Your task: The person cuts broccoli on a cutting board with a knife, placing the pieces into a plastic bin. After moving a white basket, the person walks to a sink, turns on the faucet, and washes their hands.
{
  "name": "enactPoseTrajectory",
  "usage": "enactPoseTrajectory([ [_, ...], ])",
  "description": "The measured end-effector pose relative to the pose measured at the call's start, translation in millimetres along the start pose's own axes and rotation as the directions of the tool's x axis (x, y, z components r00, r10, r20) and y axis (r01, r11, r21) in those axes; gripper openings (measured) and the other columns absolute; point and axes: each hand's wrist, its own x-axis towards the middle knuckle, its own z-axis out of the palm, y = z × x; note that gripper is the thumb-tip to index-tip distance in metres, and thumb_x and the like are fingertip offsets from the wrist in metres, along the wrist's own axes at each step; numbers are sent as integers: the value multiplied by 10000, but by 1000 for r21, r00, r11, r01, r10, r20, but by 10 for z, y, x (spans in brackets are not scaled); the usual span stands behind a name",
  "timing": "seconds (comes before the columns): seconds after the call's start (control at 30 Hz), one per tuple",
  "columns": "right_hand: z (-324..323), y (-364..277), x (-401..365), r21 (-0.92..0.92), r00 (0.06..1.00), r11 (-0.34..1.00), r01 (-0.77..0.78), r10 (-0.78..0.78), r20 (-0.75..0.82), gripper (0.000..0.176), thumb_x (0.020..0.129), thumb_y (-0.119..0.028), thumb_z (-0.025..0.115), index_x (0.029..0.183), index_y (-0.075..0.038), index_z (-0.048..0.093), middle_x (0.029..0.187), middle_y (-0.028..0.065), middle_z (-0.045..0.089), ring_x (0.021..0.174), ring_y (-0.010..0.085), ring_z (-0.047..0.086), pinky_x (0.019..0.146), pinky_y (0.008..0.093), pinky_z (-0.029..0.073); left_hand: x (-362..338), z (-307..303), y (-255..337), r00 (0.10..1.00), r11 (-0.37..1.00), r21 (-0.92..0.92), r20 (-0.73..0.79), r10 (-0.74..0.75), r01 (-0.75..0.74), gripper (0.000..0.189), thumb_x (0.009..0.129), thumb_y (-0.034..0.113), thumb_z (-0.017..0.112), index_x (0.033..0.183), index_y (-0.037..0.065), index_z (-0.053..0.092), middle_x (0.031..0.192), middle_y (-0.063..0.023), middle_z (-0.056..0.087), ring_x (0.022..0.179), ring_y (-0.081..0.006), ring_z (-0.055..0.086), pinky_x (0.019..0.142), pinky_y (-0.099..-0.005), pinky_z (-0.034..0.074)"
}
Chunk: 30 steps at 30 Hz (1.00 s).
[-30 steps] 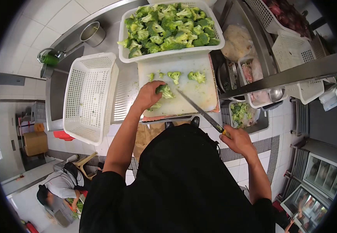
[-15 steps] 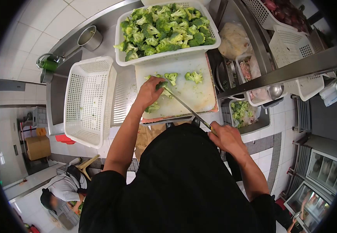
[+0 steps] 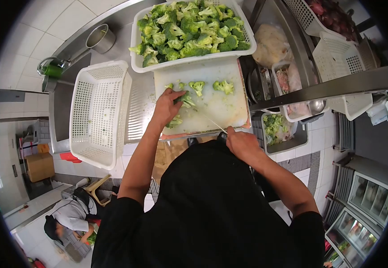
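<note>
A broccoli piece (image 3: 186, 100) lies on the white cutting board (image 3: 223, 111), with the fingers of my left hand (image 3: 168, 106) closed on it. My right hand (image 3: 244, 144) is wrapped round the handle of a knife (image 3: 215, 123) at the board's front edge. The thin blade points up and left over the board, its tip near the held piece. Other broccoli florets (image 3: 224, 87) lie farther back on the board, and one more piece sits below my left hand.
A white basket heaped with broccoli (image 3: 194, 33) stands behind the board. Left of it is a white perforated basket (image 3: 96, 116). A metal pot (image 3: 101, 39) sits at the back left, a bin of trimmings (image 3: 278, 129) at right. Another person (image 3: 71, 216) works at lower left.
My right hand has moved left and up towards the board, drawing the knife in with it. The blade has come away from the broccoli under my left hand.
</note>
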Motion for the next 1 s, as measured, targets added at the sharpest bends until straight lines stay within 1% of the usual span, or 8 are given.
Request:
enactPoseTrajectory([
  [0.33,-282,216,-44,-2,983,1000,-24,24,181,297,966,-276,593,1080,-3,565,945,227,724,933,431,701,831,542,536,-47,-159,3,989,987,135,135,66,-85,496,855,23,661,1343,112,680,1131,-167,593,954,-308,631,897,-370,524],
  [0.43,-526,307,-381,4,964,995,-98,94,250,320,963,-332,609,1099,-45,575,975,223,716,969,436,683,852,540,520,89,-177,56,996,999,-50,85,8,-3,471,859,14,638,1320,101,687,1203,-160,620,1008,-333,642,925,-382,520],
  [0.53,-749,338,-674,40,950,986,-163,146,275,332,959,-370,617,1107,-75,584,962,218,708,974,442,668,848,539,511,370,-65,106,993,977,-193,57,100,-88,461,849,15,633,1301,91,690,1245,-162,648,1073,-368,638,952,-404,518],
  [0.6,-797,321,-776,55,940,976,-212,188,286,337,958,-385,617,1109,-86,586,950,218,704,976,445,663,848,539,506,566,78,141,937,937,11,-6,349,-349,448,851,22,627,1287,94,696,1222,-168,672,1102,-362,643,957,-419,516],
  [0.73,-595,307,-858,210,941,923,-324,290,175,363,962,-398,606,1145,-85,573,952,245,703,957,469,662,841,555,500,749,274,160,961,954,176,177,211,-242,397,845,31,638,1230,90,716,1192,-174,676,1061,-364,653,951,-423,516],
  [0.83,-306,224,-793,281,938,896,-344,342,55,383,969,-404,596,1182,-88,558,966,269,706,953,485,664,847,566,501,768,332,186,984,981,142,141,111,-131,311,842,57,672,1150,88,704,1116,-164,691,1033,-377,657,921,-439,528],
  [0.9,-247,120,-727,284,928,887,-365,372,30,402,979,-402,584,1220,-84,538,989,283,710,973,491,667,863,569,503,694,340,252,998,999,-23,-63,28,-29,286,827,109,734,1096,66,647,1041,-168,679,990,-379,659,889,-452,527],
  [1.0,-158,41,-624,279,922,881,-382,385,45,403,987,-397,572,1219,-70,534,984,286,709,976,489,667,868,568,502,617,344,199,986,986,30,-30,163,-163,321,816,142,773,1075,58,605,1013,-165,670,938,-385,657,848,-460,524],
])
